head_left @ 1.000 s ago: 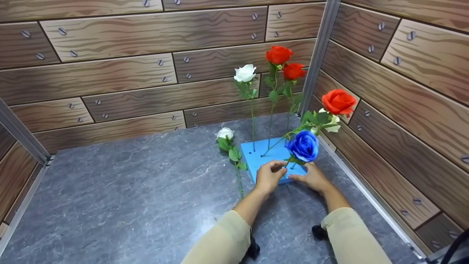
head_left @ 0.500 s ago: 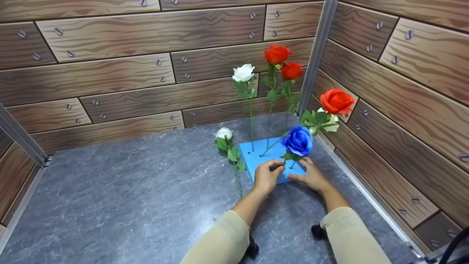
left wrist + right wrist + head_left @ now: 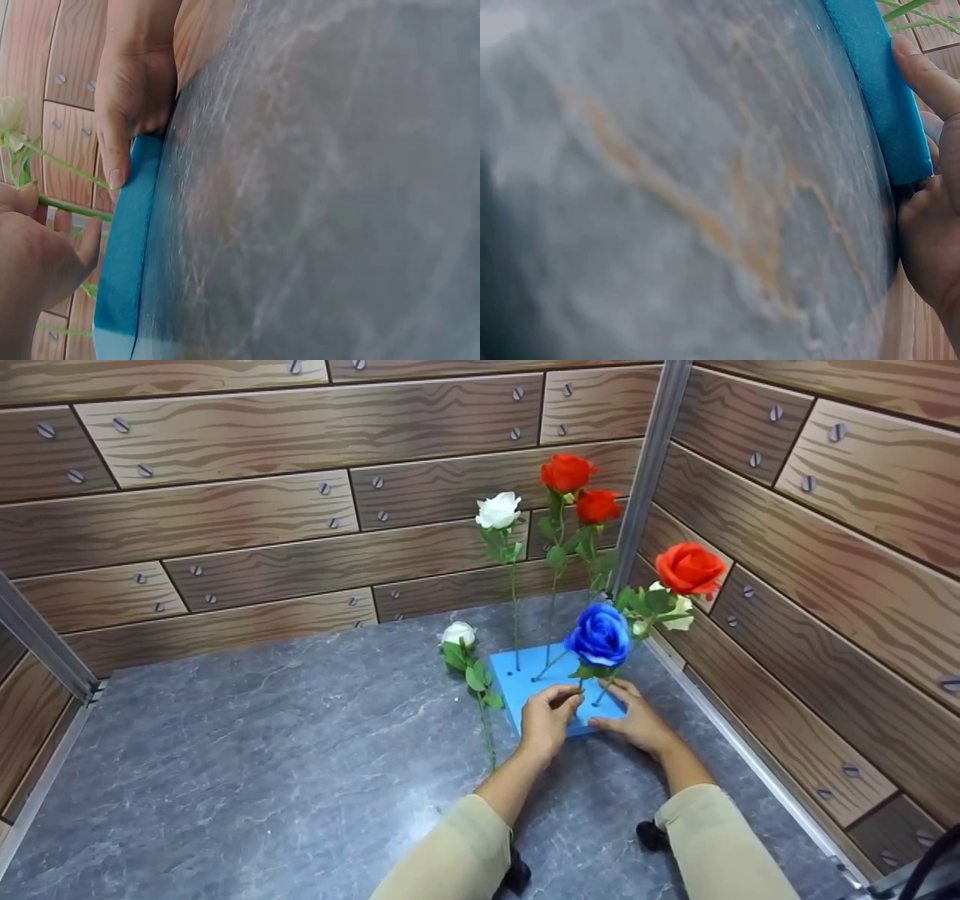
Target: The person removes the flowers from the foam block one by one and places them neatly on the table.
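Observation:
Thumb and fingers of my left hand (image 3: 547,718) pinch the stem of a blue rose (image 3: 598,636) just below its bloom. This rose stands over the front of a light blue block (image 3: 517,690) with holes in its top. In the left wrist view, the green stem (image 3: 75,208) runs from my left hand (image 3: 37,251) down to the block's top edge. My right hand (image 3: 637,721) grips the block's front right corner. In the right wrist view its thumb (image 3: 922,71) lies on the top edge of the block (image 3: 885,97), the other fingers around the end, partly hidden.
White (image 3: 499,510) and red roses (image 3: 568,472) stand upright in the block. Another red rose (image 3: 688,568) leans right, over a pale bloom (image 3: 681,613). A loose white rose (image 3: 459,635) lies left of the block on the grey marbled surface (image 3: 300,750). Wood-patterned walls (image 3: 810,607) enclose it.
The blue rose has swung left and slightly up, and its stem now stands more upright in my left hand. My right hand stays on the block's corner.

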The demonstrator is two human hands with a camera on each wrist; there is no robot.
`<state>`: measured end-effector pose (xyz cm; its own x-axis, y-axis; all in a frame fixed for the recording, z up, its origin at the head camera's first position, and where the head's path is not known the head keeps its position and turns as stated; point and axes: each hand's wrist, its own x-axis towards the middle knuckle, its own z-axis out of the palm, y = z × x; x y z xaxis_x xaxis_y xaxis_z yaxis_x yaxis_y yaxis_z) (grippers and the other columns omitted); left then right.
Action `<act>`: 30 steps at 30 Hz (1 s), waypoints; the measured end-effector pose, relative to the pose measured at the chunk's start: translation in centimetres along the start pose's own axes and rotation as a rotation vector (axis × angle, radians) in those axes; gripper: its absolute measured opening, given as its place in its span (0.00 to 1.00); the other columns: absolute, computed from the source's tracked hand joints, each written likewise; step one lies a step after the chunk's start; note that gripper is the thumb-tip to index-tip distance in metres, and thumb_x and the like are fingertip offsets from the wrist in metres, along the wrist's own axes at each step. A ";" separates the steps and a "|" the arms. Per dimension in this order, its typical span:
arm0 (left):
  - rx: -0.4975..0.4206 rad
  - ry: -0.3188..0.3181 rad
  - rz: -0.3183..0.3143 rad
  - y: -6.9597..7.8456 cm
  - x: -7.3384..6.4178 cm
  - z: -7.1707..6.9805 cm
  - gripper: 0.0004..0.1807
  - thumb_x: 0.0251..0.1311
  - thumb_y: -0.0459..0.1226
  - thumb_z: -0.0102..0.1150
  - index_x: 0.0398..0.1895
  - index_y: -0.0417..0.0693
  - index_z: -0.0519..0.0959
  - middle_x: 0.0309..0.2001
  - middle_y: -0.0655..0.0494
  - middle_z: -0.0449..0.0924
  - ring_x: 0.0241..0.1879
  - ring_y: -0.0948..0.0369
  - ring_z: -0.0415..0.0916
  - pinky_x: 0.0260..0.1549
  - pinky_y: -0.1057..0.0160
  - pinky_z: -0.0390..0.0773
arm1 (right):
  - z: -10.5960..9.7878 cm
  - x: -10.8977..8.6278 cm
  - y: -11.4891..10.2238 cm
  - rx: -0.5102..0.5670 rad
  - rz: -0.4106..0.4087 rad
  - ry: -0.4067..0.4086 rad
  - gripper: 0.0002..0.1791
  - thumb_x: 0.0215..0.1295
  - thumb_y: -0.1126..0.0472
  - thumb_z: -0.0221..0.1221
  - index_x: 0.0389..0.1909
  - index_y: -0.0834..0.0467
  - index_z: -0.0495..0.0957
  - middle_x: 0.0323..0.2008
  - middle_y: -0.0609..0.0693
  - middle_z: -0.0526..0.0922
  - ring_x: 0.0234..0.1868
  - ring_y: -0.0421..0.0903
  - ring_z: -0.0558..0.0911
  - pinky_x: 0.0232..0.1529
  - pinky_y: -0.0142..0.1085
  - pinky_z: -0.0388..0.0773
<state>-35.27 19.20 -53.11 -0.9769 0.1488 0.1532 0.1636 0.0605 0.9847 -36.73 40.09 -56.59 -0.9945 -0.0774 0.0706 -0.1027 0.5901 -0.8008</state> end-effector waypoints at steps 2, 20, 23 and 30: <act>-0.009 0.017 0.009 0.0 0.0 -0.2 0.08 0.66 0.43 0.64 0.45 0.60 0.88 0.43 0.66 0.88 0.43 0.69 0.83 0.43 0.67 0.85 | 0.1 0.1 0.0 0.020 -0.005 -0.007 0.52 0.54 0.47 0.74 0.77 0.56 0.59 0.78 0.61 0.51 0.78 0.66 0.52 0.77 0.65 0.50; -0.161 -0.030 0.068 1.6 -0.6 -2.1 0.08 0.69 0.44 0.60 0.48 0.61 0.85 0.48 0.49 0.84 0.52 0.50 0.82 0.44 0.62 0.88 | 0.0 0.0 0.2 0.009 0.009 -0.016 0.52 0.56 0.46 0.73 0.78 0.56 0.58 0.79 0.60 0.49 0.79 0.65 0.50 0.77 0.65 0.50; -0.183 -0.045 0.059 1.8 -0.8 -2.6 0.09 0.69 0.43 0.60 0.49 0.58 0.85 0.49 0.44 0.83 0.51 0.49 0.82 0.43 0.62 0.88 | 0.0 0.0 0.2 0.003 0.004 -0.017 0.53 0.56 0.45 0.73 0.78 0.56 0.57 0.79 0.60 0.48 0.79 0.65 0.50 0.77 0.65 0.50; -0.201 -0.040 0.020 1.9 -1.1 -3.5 0.12 0.69 0.42 0.61 0.51 0.54 0.84 0.47 0.48 0.84 0.47 0.53 0.84 0.37 0.61 0.89 | -0.1 0.1 0.2 -0.030 0.013 -0.025 0.54 0.56 0.44 0.72 0.78 0.56 0.56 0.79 0.63 0.48 0.78 0.69 0.49 0.75 0.67 0.50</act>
<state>-34.34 15.66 -51.07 -0.9669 0.1870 0.1735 0.1485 -0.1405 0.9789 -36.89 40.27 -56.69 -0.9950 -0.0893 0.0457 -0.0912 0.6153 -0.7830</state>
